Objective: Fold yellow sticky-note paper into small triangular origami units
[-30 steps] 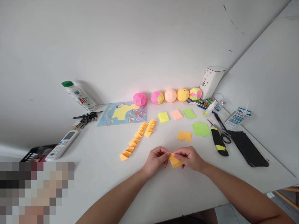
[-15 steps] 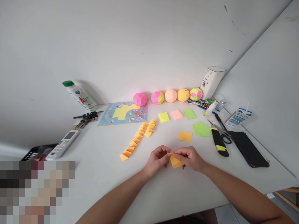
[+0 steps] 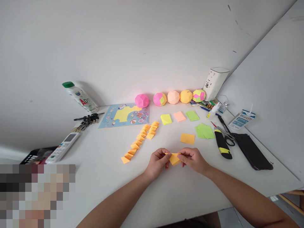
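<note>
My left hand [image 3: 158, 163] and my right hand [image 3: 194, 160] pinch a small orange paper piece [image 3: 174, 158] between them, just above the white table [image 3: 114, 177]. The paper is folded into a downward-pointing triangle with its top edge level. A loose orange paper square [image 3: 187, 138] lies just beyond my right hand. Two rows of folded orange paper units [image 3: 140, 138] run diagonally to the left of my hands.
Several paper balls [image 3: 173, 97] line the back wall beside a white box [image 3: 215, 83]. Yellow, peach and green paper stacks [image 3: 179, 116], green sheets [image 3: 204, 131], a utility knife [image 3: 222, 144], scissors [image 3: 226, 134], a black case [image 3: 251, 151], a remote [image 3: 63, 147], keys [image 3: 86, 120], a bottle [image 3: 79, 97] and a booklet [image 3: 125, 115] lie around.
The orange paper was turned and raised slightly between my fingers: its top edge is now level and its point faces down. Both hands shifted a little away from me.
</note>
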### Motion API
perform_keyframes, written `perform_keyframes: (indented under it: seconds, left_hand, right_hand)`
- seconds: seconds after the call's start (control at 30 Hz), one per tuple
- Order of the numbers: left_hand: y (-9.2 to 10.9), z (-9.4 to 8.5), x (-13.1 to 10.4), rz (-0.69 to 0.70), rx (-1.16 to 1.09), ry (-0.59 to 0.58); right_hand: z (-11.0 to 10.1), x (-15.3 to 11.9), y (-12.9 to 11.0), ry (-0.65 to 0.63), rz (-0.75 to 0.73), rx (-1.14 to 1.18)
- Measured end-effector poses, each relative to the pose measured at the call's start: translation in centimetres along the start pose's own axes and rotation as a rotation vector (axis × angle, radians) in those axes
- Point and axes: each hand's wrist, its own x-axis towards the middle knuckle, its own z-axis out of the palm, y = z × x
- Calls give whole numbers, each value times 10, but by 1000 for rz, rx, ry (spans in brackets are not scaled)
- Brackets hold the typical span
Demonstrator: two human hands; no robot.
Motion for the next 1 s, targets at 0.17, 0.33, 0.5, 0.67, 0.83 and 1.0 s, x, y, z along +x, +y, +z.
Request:
perform_keyframes:
  seconds: [0.17,0.33,0.5,0.67,0.83,1.0]
  left_hand:
    - [0,0,0,9,-6,-21]
    - [1,0,-1,13,30,-58]
    - [2,1,-2,-1,8,-21]
    - [3,2,-1,-10,-1,26]
    - [4,3,-4,16,171,-63]
    - [4,5,-7,37,229,-103]
  right_hand:
    - [0,0,-2,-2,-7,12]
    - [1,-1,-3,-32,-20,23]
    - [0,-3,-7,-8,-36,19]
    - [-2,-1,-10,79,-86,-23]
    - [7,-1,-3,7,-84,-81]
    - [14,-5,1,-47,-50,-29]
